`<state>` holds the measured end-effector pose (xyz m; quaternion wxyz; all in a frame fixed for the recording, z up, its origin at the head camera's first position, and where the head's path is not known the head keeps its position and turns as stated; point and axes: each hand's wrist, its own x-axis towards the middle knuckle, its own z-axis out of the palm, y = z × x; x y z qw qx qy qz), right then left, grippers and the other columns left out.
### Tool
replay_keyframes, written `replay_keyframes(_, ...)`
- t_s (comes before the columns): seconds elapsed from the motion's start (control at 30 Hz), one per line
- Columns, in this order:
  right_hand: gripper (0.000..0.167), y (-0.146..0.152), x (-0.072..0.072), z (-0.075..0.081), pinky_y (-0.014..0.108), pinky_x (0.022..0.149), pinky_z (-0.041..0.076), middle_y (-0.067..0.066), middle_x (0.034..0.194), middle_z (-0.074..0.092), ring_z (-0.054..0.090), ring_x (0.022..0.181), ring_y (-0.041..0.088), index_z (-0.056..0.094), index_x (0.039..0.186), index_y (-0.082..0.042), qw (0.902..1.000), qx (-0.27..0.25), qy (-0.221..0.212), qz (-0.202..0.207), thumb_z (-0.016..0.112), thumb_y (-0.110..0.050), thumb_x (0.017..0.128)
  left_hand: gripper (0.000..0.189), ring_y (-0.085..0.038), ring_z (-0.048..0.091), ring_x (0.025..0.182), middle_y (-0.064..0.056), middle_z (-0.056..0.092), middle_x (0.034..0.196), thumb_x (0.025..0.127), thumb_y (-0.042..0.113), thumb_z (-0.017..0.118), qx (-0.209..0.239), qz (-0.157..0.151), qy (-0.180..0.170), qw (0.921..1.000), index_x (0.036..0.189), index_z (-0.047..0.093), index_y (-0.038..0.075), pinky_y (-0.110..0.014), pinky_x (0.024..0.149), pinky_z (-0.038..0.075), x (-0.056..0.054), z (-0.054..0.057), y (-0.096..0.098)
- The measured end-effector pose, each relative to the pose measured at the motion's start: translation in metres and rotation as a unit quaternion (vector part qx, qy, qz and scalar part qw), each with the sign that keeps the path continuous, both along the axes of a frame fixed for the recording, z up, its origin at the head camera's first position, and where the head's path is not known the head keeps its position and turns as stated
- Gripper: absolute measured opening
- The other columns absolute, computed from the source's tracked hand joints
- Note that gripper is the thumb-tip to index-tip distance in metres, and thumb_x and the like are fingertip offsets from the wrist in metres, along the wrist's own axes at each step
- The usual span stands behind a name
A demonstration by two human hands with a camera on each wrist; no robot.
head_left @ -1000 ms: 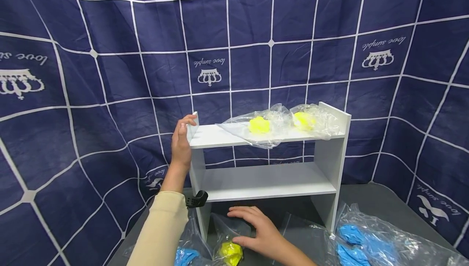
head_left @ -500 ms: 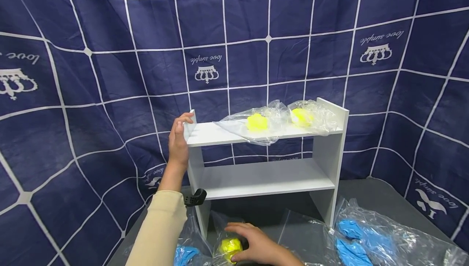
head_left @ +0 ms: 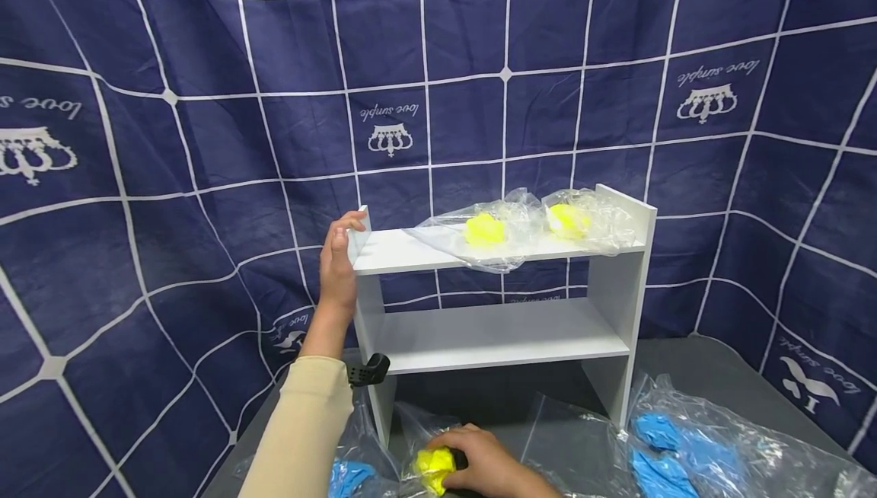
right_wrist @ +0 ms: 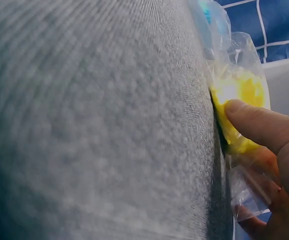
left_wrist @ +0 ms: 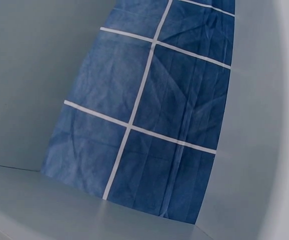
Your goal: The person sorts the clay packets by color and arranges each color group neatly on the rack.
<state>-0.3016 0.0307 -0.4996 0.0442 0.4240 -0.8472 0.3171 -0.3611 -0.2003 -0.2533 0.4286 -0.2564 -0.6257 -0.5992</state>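
Observation:
My left hand [head_left: 339, 266] grips the upper left side panel of a white two-tier shelf [head_left: 500, 334], its fingers bent over the panel's top edge. Low in the head view, my right hand [head_left: 483, 461] holds a yellow lump [head_left: 433, 469] inside a clear plastic bag, in front of the shelf's left leg. In the right wrist view the thumb [right_wrist: 254, 120] presses on the bagged yellow lump [right_wrist: 244, 92], with fingers on its lower side. The left wrist view shows grey-white shelf panels [left_wrist: 29, 85] and no hand.
Two clear bags with yellow lumps [head_left: 485, 230] [head_left: 567, 221] lie on the top board. Bagged blue pieces [head_left: 661, 452] sit at the right front, another blue piece [head_left: 348, 477] at the left front. A dark blue gridded curtain [head_left: 466, 125] hangs behind the grey surface [head_left: 699, 365].
My right hand has moved down and left onto the bagged yellow lump, and its fingers have closed round it. The left hand stays on the shelf panel.

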Motion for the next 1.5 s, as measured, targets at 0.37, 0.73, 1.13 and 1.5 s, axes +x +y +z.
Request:
replay_keyframes(0.37,0.035,0.005,-0.002,-0.002,0.018,0.076,0.044,-0.014,0.113,0.072,0.054,0.093,-0.002,0.07,0.115,-0.026,0.9997,0.001,0.003,0.025,0.079,-0.025,0.081,0.044,-0.027,0.045,0.138,-0.024,0.056,0.135,0.103,0.03,0.031,0.005,0.004,-0.002,1.0,0.102,0.049,-0.01,-0.03,0.113,0.027,0.001,-0.001,0.002)
replay_keyframes(0.73,0.029,0.028,0.02,0.039,0.021,0.079,0.048,-0.012,0.113,0.071,0.054,0.097,-0.003,0.07,0.116,-0.025,0.9958,-0.014,-0.036,0.083,0.075,-0.023,0.087,0.042,-0.028,0.043,0.14,-0.024,0.056,0.136,0.103,0.028,0.031,0.002,0.005,0.003,1.0,0.102,0.049,-0.01,-0.034,0.117,0.024,-0.001,-0.003,0.003)
replay_keyframes(1.13,0.029,0.054,0.053,0.122,0.024,0.088,0.053,-0.012,0.115,0.07,0.061,0.104,0.003,0.069,0.115,-0.025,0.984,-0.061,0.101,0.133,0.076,-0.021,0.088,0.043,-0.028,0.043,0.14,-0.024,0.056,0.135,0.104,0.036,0.033,0.006,-0.005,0.009,0.9999,0.099,0.053,-0.002,-0.031,0.115,0.025,-0.001,0.0,0.002)
replay_keyframes(1.5,0.035,0.067,0.072,0.218,0.028,0.096,0.052,-0.005,0.12,0.07,0.063,0.112,0.01,0.067,0.122,-0.019,0.9573,-0.109,0.22,0.152,0.075,-0.014,0.088,0.047,-0.026,0.045,0.137,-0.024,0.056,0.134,0.103,0.039,0.035,0.013,-0.013,0.014,0.9997,0.1,0.053,-0.004,-0.03,0.114,0.027,-0.004,0.0,0.001)
